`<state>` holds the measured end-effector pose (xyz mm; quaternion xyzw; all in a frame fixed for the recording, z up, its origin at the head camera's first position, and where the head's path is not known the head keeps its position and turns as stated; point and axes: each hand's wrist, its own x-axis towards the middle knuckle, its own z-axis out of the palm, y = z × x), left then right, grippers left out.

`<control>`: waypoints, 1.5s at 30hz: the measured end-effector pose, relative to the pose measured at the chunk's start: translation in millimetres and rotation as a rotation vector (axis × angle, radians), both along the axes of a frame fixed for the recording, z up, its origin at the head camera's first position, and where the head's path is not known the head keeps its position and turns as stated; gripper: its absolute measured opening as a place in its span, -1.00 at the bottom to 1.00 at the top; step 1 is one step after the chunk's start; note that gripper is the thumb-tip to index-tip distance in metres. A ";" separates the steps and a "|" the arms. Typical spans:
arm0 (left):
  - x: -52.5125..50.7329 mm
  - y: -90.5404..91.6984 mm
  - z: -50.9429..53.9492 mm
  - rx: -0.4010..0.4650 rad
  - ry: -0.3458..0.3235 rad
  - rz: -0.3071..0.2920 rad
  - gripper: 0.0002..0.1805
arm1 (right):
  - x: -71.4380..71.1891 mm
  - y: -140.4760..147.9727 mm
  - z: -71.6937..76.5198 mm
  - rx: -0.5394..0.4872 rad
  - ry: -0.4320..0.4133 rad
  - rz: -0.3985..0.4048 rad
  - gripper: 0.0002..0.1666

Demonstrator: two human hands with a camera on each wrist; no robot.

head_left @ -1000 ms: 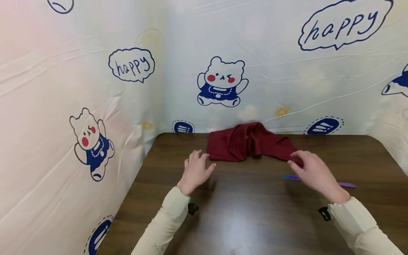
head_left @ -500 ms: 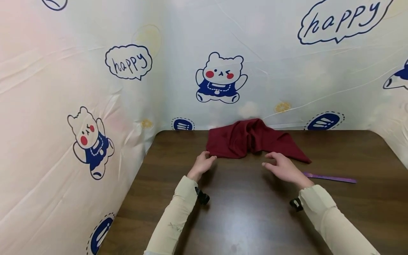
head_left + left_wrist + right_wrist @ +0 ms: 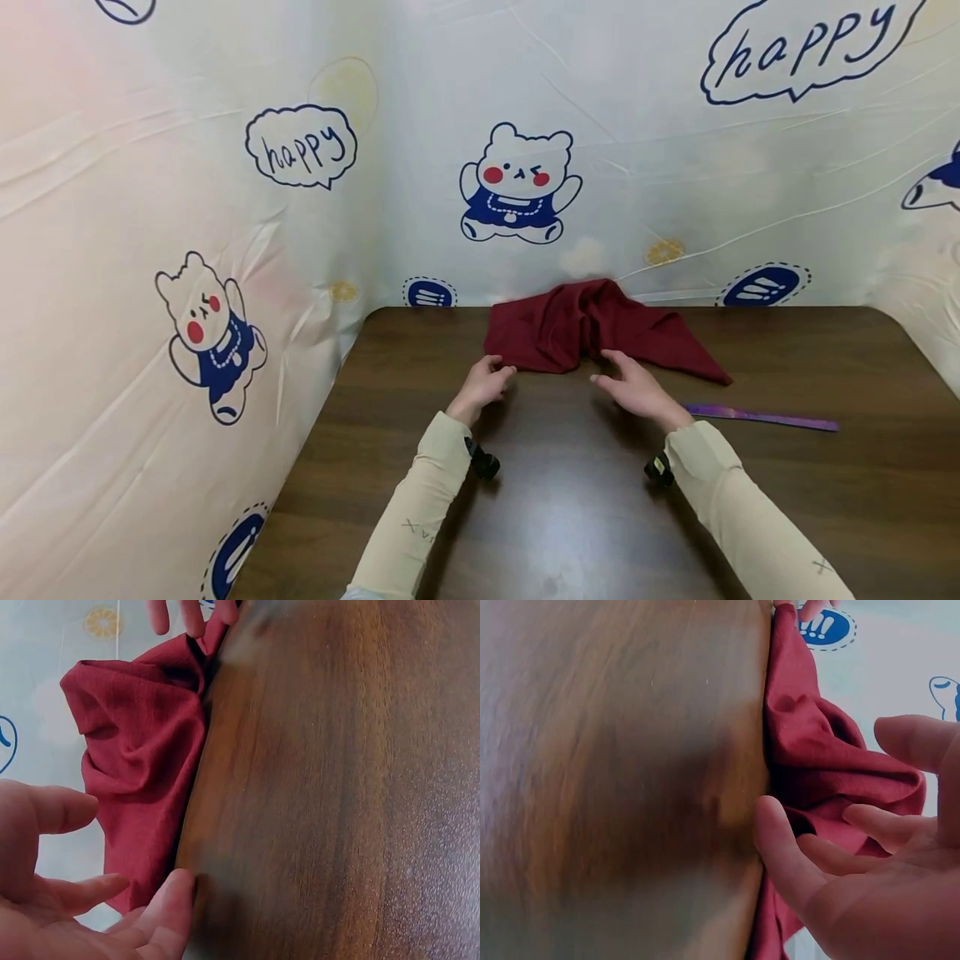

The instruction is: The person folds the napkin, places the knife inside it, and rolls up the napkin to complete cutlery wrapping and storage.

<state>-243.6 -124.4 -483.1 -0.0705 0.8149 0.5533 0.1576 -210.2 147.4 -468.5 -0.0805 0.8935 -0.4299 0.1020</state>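
A dark red cloth (image 3: 543, 337) lies crumpled along the back edge of the table, its right end drawn out to a point. My left hand (image 3: 482, 389) is at the cloth's front left corner; in the left wrist view its spread fingers (image 3: 172, 907) reach the near end of the cloth, though whether they touch it I cannot tell. My right hand (image 3: 636, 390) is just in front of the cloth's middle folds, thumb and fingers apart. The right wrist view shows that hand (image 3: 870, 885) before the folds with nothing gripped.
A thin purple strip (image 3: 780, 418) lies on the brown wooden table (image 3: 555, 500), right of the right hand. Behind and to the left hangs a pale printed sheet (image 3: 420, 183) with bears and "happy" bubbles.
My right hand has moved left from beside the purple strip to the cloth's middle, uncovering most of the strip. My left hand has shifted slightly right. The cloth lies where it was.
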 end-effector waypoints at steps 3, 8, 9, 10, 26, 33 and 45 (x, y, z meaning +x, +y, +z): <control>-1.8 -0.6 -4.0 0.012 0.007 0.014 -0.41 | -0.8 -3.0 -0.8 -0.064 -0.047 -0.031 -0.23; -4.3 -0.8 -6.7 0.014 0.025 0.021 -0.44 | -3.5 -5.0 -2.3 -0.272 -0.136 -0.118 -0.21; -4.8 -0.7 -6.4 0.010 0.027 0.021 -0.44 | -4.3 -4.9 -2.1 -0.321 -0.151 -0.141 -0.22; -5.2 -0.4 -5.9 0.010 0.031 0.020 -0.44 | -5.2 -4.0 -2.0 -0.368 -0.167 -0.166 -0.22; -4.2 0.6 6.9 0.017 0.349 0.141 -0.64 | -8.2 14.6 10.7 -0.936 -0.030 -0.388 -0.33; -1.6 -8.6 23.2 0.060 0.667 0.273 -0.77 | -6.2 37.7 30.2 -1.137 0.106 -0.546 -0.67; 1.1 -21.2 15.9 0.050 0.301 0.383 -0.60 | -0.2 66.7 23.9 -0.721 -0.149 -0.769 -0.69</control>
